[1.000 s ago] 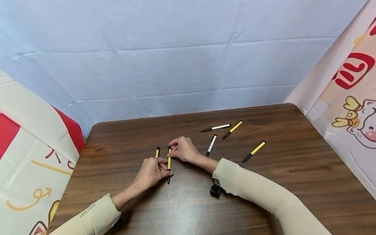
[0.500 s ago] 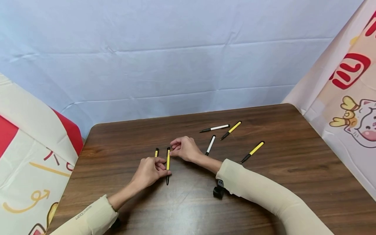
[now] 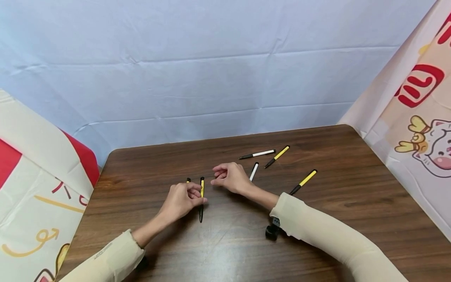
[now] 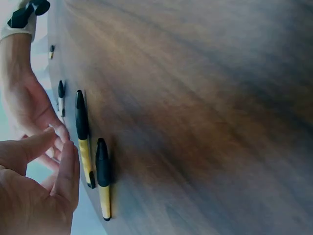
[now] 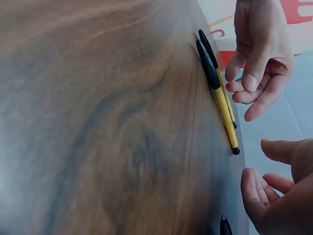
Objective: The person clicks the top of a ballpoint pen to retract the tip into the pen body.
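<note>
Two yellow pens with black grips lie side by side on the table, roughly parallel. In the head view my left hand [image 3: 179, 201] hovers over them and partly hides both the nearer yellow pen [image 3: 202, 192] and the other yellow pen [image 3: 188, 180]. The left wrist view has both, the first pen [image 4: 84, 156] and the second pen [image 4: 104, 196], lying apart from my fingers. My right hand [image 3: 233, 178] is to the right of the pair, in the air, fingers loosely bent around nothing. Behind its wrist, a white pen [image 3: 254, 170] is partly covered.
Further right on the brown wooden table [image 3: 334, 219] lie another white pen [image 3: 262, 153], a yellow pen [image 3: 278, 156] and a third loose yellow pen [image 3: 306, 180], its tip beside my right forearm. A pale cloth [image 3: 225, 78] hangs behind the table's back edge.
My right hand has released the nearer yellow pen and drawn back to the right. My left hand has let go of that pen too and lifted slightly. The pen stays on the table.
</note>
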`<action>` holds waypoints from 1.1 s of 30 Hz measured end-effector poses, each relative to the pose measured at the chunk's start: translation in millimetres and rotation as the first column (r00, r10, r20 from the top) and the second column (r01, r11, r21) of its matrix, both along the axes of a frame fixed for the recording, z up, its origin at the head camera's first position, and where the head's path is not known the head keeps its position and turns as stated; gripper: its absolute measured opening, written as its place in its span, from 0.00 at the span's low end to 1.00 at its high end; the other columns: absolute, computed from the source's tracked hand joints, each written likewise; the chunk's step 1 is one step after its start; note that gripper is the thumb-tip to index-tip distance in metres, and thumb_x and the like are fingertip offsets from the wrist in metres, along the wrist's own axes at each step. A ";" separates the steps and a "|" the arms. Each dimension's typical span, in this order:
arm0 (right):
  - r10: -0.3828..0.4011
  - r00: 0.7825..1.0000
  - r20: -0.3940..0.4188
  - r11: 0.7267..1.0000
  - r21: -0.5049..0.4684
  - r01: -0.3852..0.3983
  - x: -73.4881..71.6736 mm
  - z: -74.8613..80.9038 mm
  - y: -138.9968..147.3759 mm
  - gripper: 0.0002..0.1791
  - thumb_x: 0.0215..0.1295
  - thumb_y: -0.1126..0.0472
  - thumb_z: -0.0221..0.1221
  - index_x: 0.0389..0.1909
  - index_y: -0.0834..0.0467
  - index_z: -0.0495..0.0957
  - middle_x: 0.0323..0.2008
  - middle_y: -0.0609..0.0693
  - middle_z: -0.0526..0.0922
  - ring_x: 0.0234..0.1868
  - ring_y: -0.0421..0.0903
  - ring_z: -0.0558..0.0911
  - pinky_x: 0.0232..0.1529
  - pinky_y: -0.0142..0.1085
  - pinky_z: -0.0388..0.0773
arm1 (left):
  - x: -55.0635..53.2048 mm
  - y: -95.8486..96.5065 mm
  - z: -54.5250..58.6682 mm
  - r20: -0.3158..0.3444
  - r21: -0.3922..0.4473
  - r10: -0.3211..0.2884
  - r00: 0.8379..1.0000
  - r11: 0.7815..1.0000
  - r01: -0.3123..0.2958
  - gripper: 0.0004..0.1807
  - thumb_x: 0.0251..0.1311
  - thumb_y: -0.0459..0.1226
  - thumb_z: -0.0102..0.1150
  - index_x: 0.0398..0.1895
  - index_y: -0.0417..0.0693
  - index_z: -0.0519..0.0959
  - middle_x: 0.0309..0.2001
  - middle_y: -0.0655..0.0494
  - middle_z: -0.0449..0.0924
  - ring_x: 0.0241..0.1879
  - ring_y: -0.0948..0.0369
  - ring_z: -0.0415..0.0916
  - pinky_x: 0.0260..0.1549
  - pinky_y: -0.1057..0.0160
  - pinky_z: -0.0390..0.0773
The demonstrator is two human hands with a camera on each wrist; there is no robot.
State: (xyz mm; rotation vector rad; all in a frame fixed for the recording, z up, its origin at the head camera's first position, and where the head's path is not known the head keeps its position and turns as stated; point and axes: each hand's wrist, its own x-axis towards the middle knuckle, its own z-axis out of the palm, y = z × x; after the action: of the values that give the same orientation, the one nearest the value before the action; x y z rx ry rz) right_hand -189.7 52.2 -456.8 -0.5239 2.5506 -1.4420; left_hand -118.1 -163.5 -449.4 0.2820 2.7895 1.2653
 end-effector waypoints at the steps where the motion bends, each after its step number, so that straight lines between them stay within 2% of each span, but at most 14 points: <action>1: -0.002 1.000 -0.003 1.000 -0.001 0.002 0.2 0.3 1.9 0.22 0.60 0.62 0.78 0.54 0.64 0.87 0.41 0.54 0.91 0.37 0.41 0.90 0.42 0.33 0.86 | -1.1 0.5 0.6 -0.004 0.000 -0.004 1.000 1.000 0.004 0.18 0.54 0.35 0.82 0.46 0.35 0.89 0.30 0.58 0.89 0.29 0.67 0.87 0.30 0.69 0.85; 11: -0.007 1.000 -0.021 1.000 0.023 0.007 2.6 3.0 20.5 0.23 0.60 0.62 0.78 0.55 0.64 0.86 0.43 0.54 0.91 0.38 0.40 0.89 0.43 0.34 0.86 | -9.7 7.8 6.6 -0.010 0.011 -0.033 0.999 0.999 0.033 0.18 0.57 0.35 0.80 0.49 0.35 0.88 0.33 0.55 0.91 0.31 0.64 0.88 0.30 0.69 0.86; 19: -0.010 0.999 -0.030 1.000 0.017 0.011 2.6 9.1 41.6 0.25 0.60 0.62 0.77 0.57 0.66 0.85 0.44 0.56 0.91 0.40 0.43 0.89 0.44 0.37 0.87 | -18.2 19.9 9.8 -0.019 0.038 -0.069 0.997 0.997 0.069 0.21 0.59 0.36 0.79 0.52 0.35 0.87 0.36 0.53 0.91 0.34 0.61 0.89 0.32 0.67 0.87; 26: -0.035 0.998 -0.047 0.999 0.029 0.036 5.2 11.1 62.1 0.25 0.60 0.63 0.77 0.56 0.67 0.85 0.43 0.56 0.90 0.39 0.44 0.89 0.42 0.36 0.87 | -24.4 34.5 13.7 0.008 0.055 -0.088 0.996 0.995 0.088 0.22 0.60 0.37 0.79 0.55 0.37 0.87 0.38 0.52 0.91 0.36 0.60 0.89 0.34 0.65 0.88; 33: -0.037 0.998 -0.052 0.998 0.057 0.040 6.6 11.9 73.7 0.26 0.61 0.62 0.77 0.58 0.67 0.84 0.42 0.55 0.90 0.39 0.43 0.89 0.42 0.34 0.86 | -29.7 42.1 11.9 0.034 0.076 -0.102 0.994 0.992 0.099 0.22 0.61 0.37 0.78 0.55 0.37 0.86 0.39 0.53 0.91 0.37 0.61 0.89 0.34 0.66 0.88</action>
State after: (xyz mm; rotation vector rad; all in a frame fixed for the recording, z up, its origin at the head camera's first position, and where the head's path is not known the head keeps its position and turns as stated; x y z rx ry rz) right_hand -183.0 125.9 -444.9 -0.5122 2.6469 -1.3799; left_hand -147.8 -121.4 -437.5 0.3932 2.6647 1.3376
